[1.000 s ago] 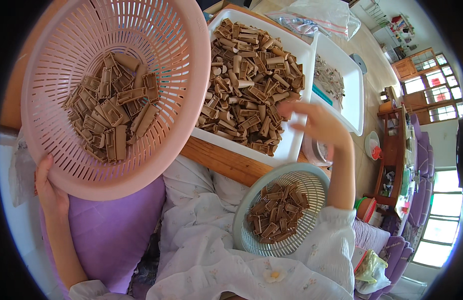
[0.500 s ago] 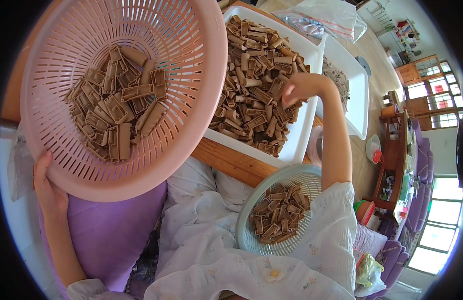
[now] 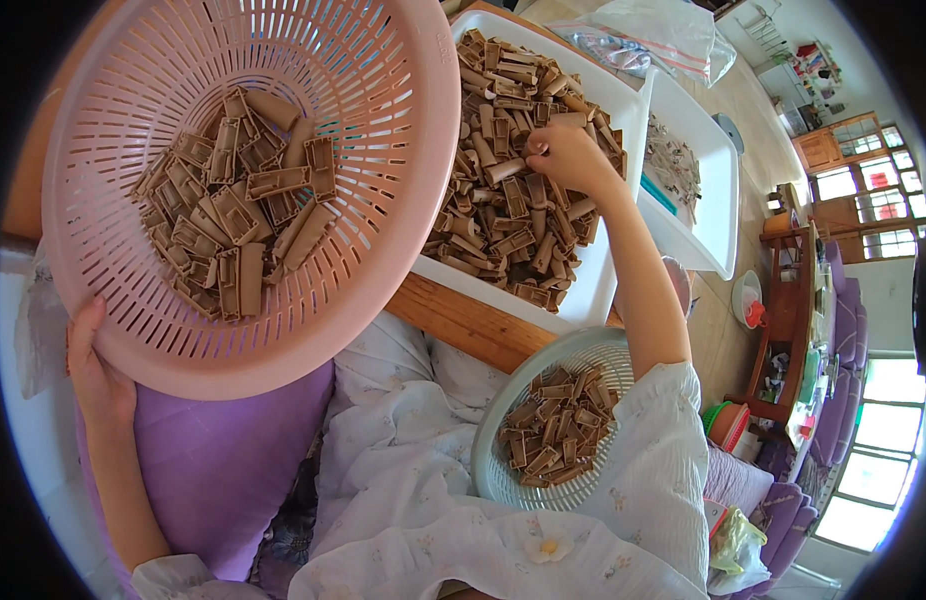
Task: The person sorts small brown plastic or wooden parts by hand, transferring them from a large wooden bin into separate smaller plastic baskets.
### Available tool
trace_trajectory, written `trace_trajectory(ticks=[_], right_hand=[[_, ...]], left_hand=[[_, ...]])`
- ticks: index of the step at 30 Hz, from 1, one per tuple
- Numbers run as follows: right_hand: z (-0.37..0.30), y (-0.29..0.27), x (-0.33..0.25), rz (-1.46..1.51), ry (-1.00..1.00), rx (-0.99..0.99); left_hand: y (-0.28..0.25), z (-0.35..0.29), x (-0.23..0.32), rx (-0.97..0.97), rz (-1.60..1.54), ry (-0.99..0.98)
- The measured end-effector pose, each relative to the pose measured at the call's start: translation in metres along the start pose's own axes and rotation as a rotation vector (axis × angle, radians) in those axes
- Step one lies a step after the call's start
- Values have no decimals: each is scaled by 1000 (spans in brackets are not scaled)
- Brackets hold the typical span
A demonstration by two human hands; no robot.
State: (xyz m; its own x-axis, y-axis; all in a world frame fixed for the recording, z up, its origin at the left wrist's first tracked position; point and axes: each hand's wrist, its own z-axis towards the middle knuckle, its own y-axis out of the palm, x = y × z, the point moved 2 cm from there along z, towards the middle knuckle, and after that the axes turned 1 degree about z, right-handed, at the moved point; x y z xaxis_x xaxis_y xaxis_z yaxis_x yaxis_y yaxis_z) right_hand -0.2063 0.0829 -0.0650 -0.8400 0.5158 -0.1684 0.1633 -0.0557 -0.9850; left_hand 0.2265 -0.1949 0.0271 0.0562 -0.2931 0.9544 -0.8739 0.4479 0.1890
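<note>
Brown pieces [image 3: 505,171] beneath right grip [image 3: 571,158]

A round, pink, slatted plastic basket [image 3: 223,385] tilts at upper left, holding heaped hollow brown plastic pieces [image 3: 249,278]. More such pieces lie jumbled in a white rectangular tray [image 3: 595,295], upper centre.

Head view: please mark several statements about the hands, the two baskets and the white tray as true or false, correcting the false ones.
1. The left hand holds the pink basket by its rim. True.
2. The pink basket is empty. False: brown pieces lie in it.
3. The pale green basket holds brown pieces too. True.
4. The right hand is inside the pale green basket. False: it is at the brown pieces in the white tray.
</note>
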Motion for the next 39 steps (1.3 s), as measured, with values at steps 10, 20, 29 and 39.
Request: trace_trajectory(ticks=[10,20,29,39], right_hand=[[-38,-60,20,793,283,310],[-42,-32,30,-4,308,296],[-34,-48,43,-81,297,298],[-44,-50,43,-380,91,-186]], left_hand=[[-5,0,-1,28,1,-3],[2,-2,1,21,23,28],[1,-2,1,30,0,-3],[5,-4,1,33,25,5]])
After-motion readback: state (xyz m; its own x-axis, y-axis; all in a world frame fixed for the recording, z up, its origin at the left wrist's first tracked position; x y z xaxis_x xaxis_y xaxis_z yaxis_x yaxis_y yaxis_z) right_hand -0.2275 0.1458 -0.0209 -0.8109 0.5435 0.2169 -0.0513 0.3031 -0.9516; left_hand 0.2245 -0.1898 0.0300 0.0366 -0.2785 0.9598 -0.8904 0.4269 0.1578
